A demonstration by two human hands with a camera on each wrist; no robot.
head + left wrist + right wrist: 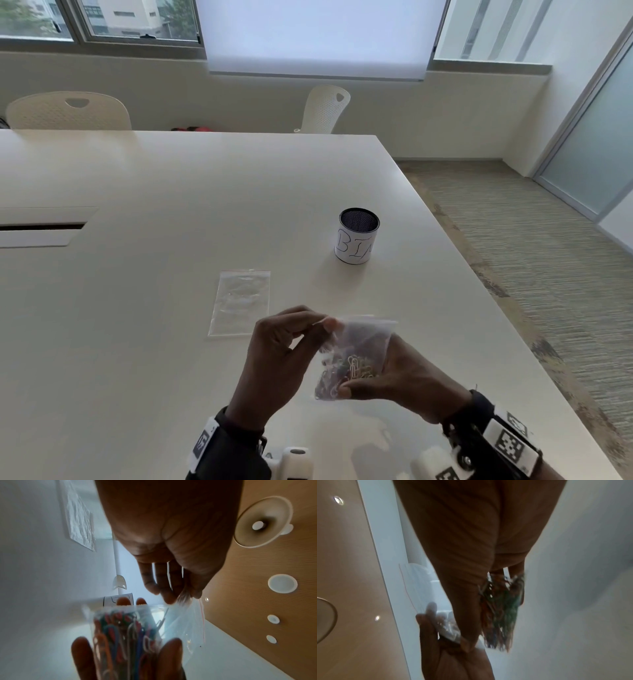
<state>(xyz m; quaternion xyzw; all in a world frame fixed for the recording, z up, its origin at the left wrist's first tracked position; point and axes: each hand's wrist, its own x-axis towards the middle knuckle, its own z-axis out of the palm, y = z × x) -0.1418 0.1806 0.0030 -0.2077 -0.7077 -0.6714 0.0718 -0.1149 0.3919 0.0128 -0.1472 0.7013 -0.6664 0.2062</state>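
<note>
A small clear zip bag (356,353) filled with coloured paper clips (120,635) hangs above the white table (154,205). My left hand (291,342) pinches the bag's top corner between thumb and fingertips (171,595). My right hand (400,377) grips the bag's lower part, with the clips (501,608) bunched between thumb and fingers. A second zip bag (241,301), flat and seemingly empty, lies on the table to the left. A black mesh cup (358,236) with a white paper label marked "BIN" stands further back, its mouth open.
The table's right edge (462,274) runs close to the cup and my right hand, with carpet beyond. A cable slot (41,226) sits at the table's left. Two white chairs (68,111) stand behind the far edge.
</note>
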